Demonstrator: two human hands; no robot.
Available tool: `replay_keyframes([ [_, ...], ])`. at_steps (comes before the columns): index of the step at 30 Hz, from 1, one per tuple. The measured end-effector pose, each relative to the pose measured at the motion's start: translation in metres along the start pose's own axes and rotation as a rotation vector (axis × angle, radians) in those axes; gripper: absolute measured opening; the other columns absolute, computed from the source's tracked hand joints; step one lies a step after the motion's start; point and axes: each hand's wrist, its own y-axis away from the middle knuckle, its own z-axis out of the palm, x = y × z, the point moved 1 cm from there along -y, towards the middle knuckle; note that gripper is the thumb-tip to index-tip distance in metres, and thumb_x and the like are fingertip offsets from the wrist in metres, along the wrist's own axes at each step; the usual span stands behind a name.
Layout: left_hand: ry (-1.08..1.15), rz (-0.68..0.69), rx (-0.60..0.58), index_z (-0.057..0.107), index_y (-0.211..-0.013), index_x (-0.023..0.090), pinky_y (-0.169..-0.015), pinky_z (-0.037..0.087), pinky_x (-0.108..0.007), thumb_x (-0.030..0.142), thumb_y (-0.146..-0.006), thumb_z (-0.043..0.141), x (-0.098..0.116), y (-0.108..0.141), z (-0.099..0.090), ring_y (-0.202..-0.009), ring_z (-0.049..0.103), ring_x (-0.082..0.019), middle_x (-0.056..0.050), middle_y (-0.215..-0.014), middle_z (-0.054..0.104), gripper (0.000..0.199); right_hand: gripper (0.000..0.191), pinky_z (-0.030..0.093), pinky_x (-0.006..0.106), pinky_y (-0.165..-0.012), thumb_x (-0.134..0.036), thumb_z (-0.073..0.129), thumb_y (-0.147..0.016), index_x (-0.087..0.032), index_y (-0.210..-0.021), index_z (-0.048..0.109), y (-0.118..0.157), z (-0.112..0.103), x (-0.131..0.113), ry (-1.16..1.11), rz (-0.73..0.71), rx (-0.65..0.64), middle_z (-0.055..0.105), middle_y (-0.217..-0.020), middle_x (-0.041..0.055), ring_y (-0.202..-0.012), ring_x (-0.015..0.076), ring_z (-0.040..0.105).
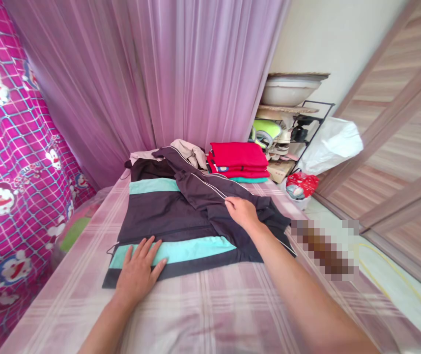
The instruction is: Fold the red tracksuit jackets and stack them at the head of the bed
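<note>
A dark jacket (158,211) with light teal bands and white piping lies spread on a pink plaid sheet (203,309). My left hand (139,268) rests flat on its near left corner, fingers spread over the teal band. On the right, my right hand (242,211) is closed, pinching the jacket's sleeve near the white piping. One sleeve lies folded across the body of the jacket toward the far side. Beyond it are a black garment (149,169) and a pale pinkish garment (190,152), partly covered by the jacket.
A stack of folded red clothes (238,157) with a teal piece beneath sits at the far edge. Behind hangs a purple curtain (195,73). At right stand a rack with a white basin (289,91), a white bag (331,145) and wooden wardrobe doors (398,123).
</note>
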Motion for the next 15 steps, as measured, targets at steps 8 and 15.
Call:
replay_keyframes([
  [8,-0.014,0.021,0.061,0.052,-0.143,0.031,-0.111,0.036,-0.057,0.053,-0.093,0.043,-0.007,0.006,0.013,-0.137,0.047,-0.031,-0.006,-0.149,0.052,0.056,0.04,0.053,0.027,-0.069,-0.035,0.058,-0.091,-0.018,-0.128,0.062,-0.139,0.035,-0.047,-0.356,0.19,-0.302,0.077,-0.078,0.0029,-0.065,0.0162,0.07],
  [15,0.01,0.015,0.059,0.051,-0.143,0.034,-0.115,0.032,-0.055,0.053,-0.091,0.048,-0.008,0.01,0.017,-0.137,0.046,-0.03,-0.005,-0.149,0.051,0.056,0.012,0.043,0.02,-0.045,-0.023,0.065,-0.086,-0.012,-0.085,0.07,-0.158,0.047,-0.036,-0.481,0.252,-0.345,0.071,-0.062,0.0063,-0.044,0.0116,0.058],
])
